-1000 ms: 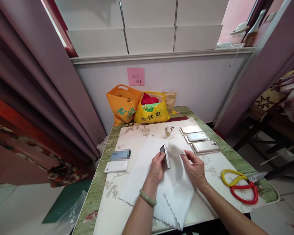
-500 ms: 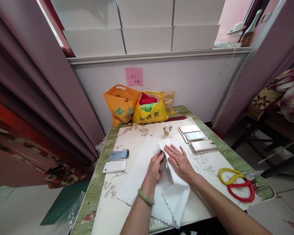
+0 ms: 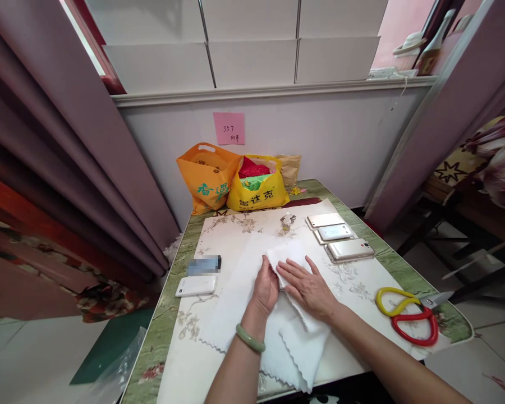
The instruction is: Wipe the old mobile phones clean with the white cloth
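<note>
A white cloth with scalloped edges (image 3: 244,292) lies spread on the table. My left hand (image 3: 264,289) is closed around a phone that is now wrapped in a fold of that cloth and hidden from sight. My right hand (image 3: 309,286) lies flat with fingers stretched out, pressing the cloth against the phone. A green bangle (image 3: 249,340) sits on my left wrist.
Three phones (image 3: 339,240) lie in a row at the right, a white phone (image 3: 196,286) and a blurred item (image 3: 204,265) at the left. Red and yellow scissors (image 3: 408,317) lie near the right edge. Orange bag (image 3: 208,177) and yellow bag (image 3: 256,191) stand at the back.
The phone was upright and bare in my left hand. My right hand brought the cloth over it, and now the phone is covered and pressed down.
</note>
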The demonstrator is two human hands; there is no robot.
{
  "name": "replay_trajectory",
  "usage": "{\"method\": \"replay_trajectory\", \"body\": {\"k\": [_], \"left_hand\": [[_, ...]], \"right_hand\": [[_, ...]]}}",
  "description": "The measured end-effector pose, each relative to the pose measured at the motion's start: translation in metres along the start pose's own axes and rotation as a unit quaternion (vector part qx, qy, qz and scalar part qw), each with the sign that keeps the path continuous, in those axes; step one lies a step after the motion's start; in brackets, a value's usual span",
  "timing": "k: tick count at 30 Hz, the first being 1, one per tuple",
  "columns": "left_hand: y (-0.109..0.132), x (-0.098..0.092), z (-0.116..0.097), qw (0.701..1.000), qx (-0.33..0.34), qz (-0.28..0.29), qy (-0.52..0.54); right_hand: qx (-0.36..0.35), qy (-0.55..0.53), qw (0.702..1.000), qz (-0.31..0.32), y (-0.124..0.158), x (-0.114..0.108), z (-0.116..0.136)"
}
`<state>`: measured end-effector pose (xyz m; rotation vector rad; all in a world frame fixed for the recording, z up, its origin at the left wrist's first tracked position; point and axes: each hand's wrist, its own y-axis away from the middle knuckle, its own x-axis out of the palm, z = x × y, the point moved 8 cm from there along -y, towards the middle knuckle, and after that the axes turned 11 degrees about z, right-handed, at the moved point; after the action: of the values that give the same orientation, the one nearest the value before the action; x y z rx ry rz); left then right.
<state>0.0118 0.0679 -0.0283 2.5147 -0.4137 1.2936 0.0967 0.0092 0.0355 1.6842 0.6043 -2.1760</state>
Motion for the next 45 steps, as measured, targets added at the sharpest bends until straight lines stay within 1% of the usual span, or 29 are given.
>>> {"method": "replay_trajectory", "body": {"k": [2,5,7,10,13,15,16,18,20,22,24,25,27,29,32,35,37,39,42,45], "left_hand": [[0.001,0.001,0.001,1.000,-0.005,0.010,-0.011],[0.001,0.006,0.007,0.998,-0.031,0.052,-0.004],[0.001,0.002,0.005,0.999,-0.017,0.038,0.015],[0.001,-0.006,0.005,0.999,-0.003,-0.005,0.047],[0.001,-0.005,0.010,0.998,-0.032,0.002,0.061],[0.001,-0.004,0.013,0.997,-0.051,0.006,0.052],[0.002,-0.005,0.014,0.997,-0.057,0.004,0.045],[0.003,-0.005,0.012,0.998,-0.054,-0.002,0.026],[0.002,-0.005,0.008,0.999,-0.035,-0.001,0.012],[0.002,-0.002,0.004,1.000,-0.018,0.012,0.006],[0.002,0.001,0.002,1.000,-0.016,0.022,0.006],[0.003,0.001,0.001,1.000,-0.017,0.020,0.007],[0.004,0.000,0.001,1.000,-0.021,0.017,0.007],[0.005,-0.001,0.000,1.000,-0.022,0.021,0.006],[0.006,0.002,0.001,0.999,-0.027,0.042,0.001],[0.007,0.004,0.005,0.998,-0.035,0.046,-0.002],[0.008,0.003,0.008,0.999,-0.039,0.028,-0.003],[0.009,0.001,0.009,0.999,-0.030,0.004,-0.013],[0.010,0.001,0.005,0.999,0.007,-0.014,-0.043],[0.010,0.003,0.000,0.996,0.030,-0.003,-0.085]], "right_hand": [[0.034,0.002,0.999,-0.003,-0.009,-0.001,-0.009],[0.075,0.007,0.997,-0.019,-0.012,-0.003,-0.017],[0.074,0.011,0.997,-0.026,-0.005,-0.002,-0.013],[0.029,0.010,0.999,-0.016,0.011,0.002,0.003],[-0.037,0.001,0.999,0.009,0.024,0.006,0.022],[-0.065,-0.001,0.998,0.021,0.024,0.007,0.028],[-0.067,0.000,0.997,0.023,0.020,0.007,0.027],[-0.048,0.005,0.999,0.023,0.010,0.006,0.019],[-0.007,0.013,1.000,0.018,-0.003,0.005,0.004],[0.042,0.015,0.999,0.010,-0.011,0.004,-0.011],[0.080,0.012,0.997,0.002,-0.012,0.005,-0.022],[0.087,0.009,0.996,-0.002,-0.010,0.006,-0.023],[0.070,0.007,0.997,-0.008,-0.001,0.009,-0.019],[0.024,0.006,1.000,-0.015,0.011,0.010,-0.006],[-0.050,0.000,0.998,-0.022,0.025,0.008,0.012],[-0.110,0.007,0.994,-0.025,0.030,0.002,0.023],[-0.136,0.025,0.990,-0.029,0.027,-0.003,0.027],[-0.136,0.044,0.989,-0.037,0.022,-0.007,0.026],[-0.114,0.063,0.989,-0.063,0.012,-0.014,0.023],[-0.084,0.058,0.990,-0.094,0.000,-0.021,0.018]]}}
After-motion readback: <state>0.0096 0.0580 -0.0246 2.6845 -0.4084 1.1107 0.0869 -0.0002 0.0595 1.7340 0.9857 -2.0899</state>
